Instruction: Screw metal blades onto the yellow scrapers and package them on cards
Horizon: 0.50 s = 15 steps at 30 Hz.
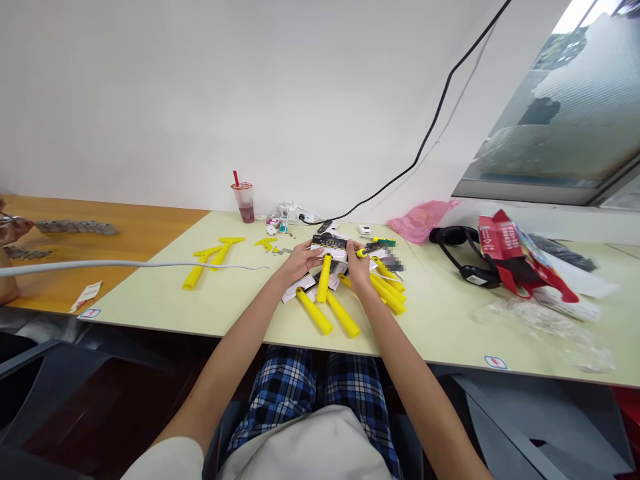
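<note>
Both my hands are over a pile of yellow-handled tools at the middle of the table. Between them is a black-and-white card (330,244), with a yellow handle (325,279) hanging below it toward me. My left hand (300,261) grips the card's left edge with thumb and fingers. My right hand (357,265) closes on the right side, and a short yellow piece (361,253) shows at its fingers; its kind is unclear. Under and around my hands lie several more carded tools with thick yellow handles (343,315). The tool heads are mostly hidden by cards.
Loose yellow T-shaped handles (227,248) lie left. A drink cup with straw (244,202) and a power strip (295,212) stand by the wall. Right are a pink bag (420,221), headphones (477,273) and a red package (515,257). Another person's hand (15,230) is far left.
</note>
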Motion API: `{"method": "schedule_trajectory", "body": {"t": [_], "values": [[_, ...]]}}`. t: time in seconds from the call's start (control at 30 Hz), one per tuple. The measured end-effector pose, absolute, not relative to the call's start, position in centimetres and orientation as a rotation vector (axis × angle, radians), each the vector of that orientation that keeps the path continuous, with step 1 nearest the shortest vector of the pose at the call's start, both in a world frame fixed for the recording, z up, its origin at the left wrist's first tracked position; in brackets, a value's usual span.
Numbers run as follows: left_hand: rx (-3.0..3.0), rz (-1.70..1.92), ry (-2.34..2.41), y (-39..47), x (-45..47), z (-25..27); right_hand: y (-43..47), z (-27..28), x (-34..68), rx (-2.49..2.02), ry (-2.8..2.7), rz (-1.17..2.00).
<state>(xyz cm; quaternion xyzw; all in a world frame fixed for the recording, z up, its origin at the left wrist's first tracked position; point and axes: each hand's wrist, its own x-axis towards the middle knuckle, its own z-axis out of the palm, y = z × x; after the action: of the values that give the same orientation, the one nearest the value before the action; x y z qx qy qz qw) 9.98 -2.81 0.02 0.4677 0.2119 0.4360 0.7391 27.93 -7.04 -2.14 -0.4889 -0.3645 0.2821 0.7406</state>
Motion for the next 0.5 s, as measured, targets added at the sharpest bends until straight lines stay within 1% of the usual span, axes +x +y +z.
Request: {"method": "schedule_trajectory", "body": {"t": [0.1, 0.3, 0.5], "values": [[0.961, 1.050, 0.450, -2.6, 10.1, -0.1, -6.9, -2.2, 27.7, -1.066, -0.783, 0.715], [0.826, 1.227, 0.431, -1.5, 9.9, -0.3, -7.7, -1.7, 26.6, -0.990, -0.846, 1.099], [0.677, 1.336, 0.451, -0.7, 10.0, -0.9, -8.5, -1.9, 26.0, -1.090, -1.053, 1.196]]}}
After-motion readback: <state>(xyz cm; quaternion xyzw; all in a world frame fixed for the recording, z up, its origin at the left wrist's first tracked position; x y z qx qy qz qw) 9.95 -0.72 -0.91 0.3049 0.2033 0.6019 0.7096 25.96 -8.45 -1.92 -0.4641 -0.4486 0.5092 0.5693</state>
